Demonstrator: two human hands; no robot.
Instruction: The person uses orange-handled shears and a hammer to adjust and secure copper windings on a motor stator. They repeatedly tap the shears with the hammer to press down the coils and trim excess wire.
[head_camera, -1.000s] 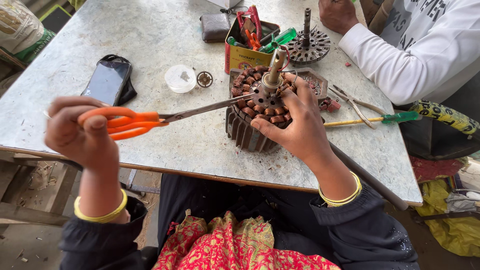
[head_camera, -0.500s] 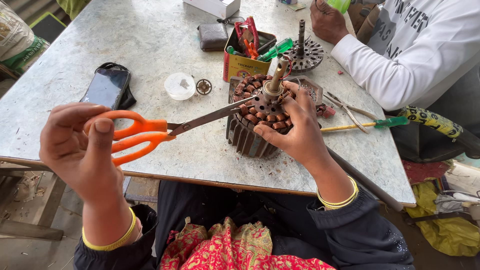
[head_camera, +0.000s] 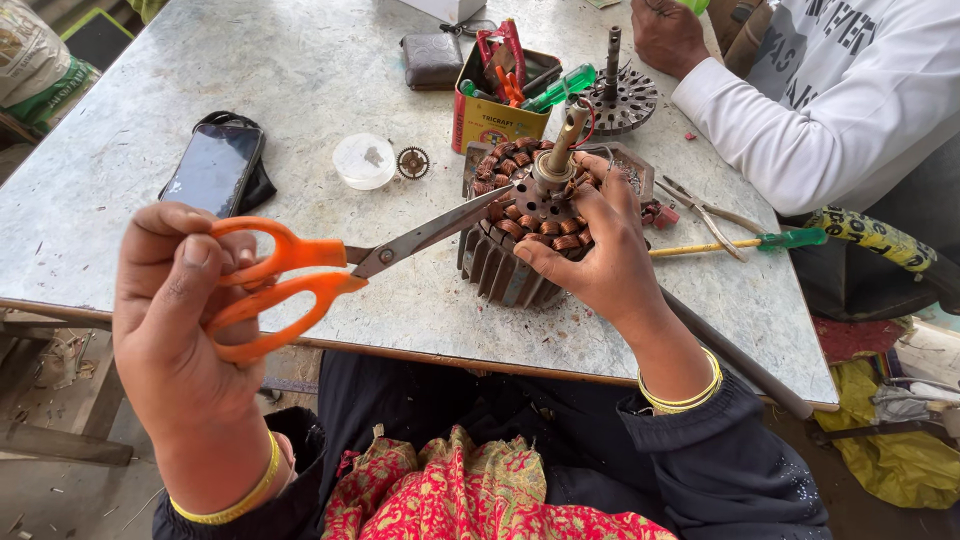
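**Scissors at the windings of a motor core**

The counter (head_camera: 300, 90), a mottled grey slab, fills most of the frame from upper left down to the right edge. A second person in a white sleeve (head_camera: 790, 130) sits at the upper right, one hand (head_camera: 665, 35) resting at the counter's far edge.

Lower centre, a red patterned cloth (head_camera: 470, 490) lies across the lap of the person wearing the camera.

The left hand (head_camera: 185, 310) sits in the lower left of the frame, off the counter's near edge. Its fingers are curled through the orange loops of the scissors (head_camera: 330, 270), gripping them firmly; the blades are nearly together and point right, their tip touching the top of the stator (head_camera: 520, 240).

The stator stands upright near the centre of the frame, a ribbed dark drum crowned with a ring of copper coils and a shaft rising from its middle. The right hand (head_camera: 600, 255) clasps it from the right side, thumb low on the rim and fingers spread over the coils.

In the upper left lies a black phone (head_camera: 212, 168), screen up. Above the stator stands a yellow tin (head_camera: 495, 115) stuffed with tools. To the right of the tin stands a rotor (head_camera: 618, 95) with a shaft. A green-handled screwdriver (head_camera: 740, 243) lies at the right. Left of the stator sit a clear lid (head_camera: 364, 160) and a small gear (head_camera: 412, 162) just beside it.
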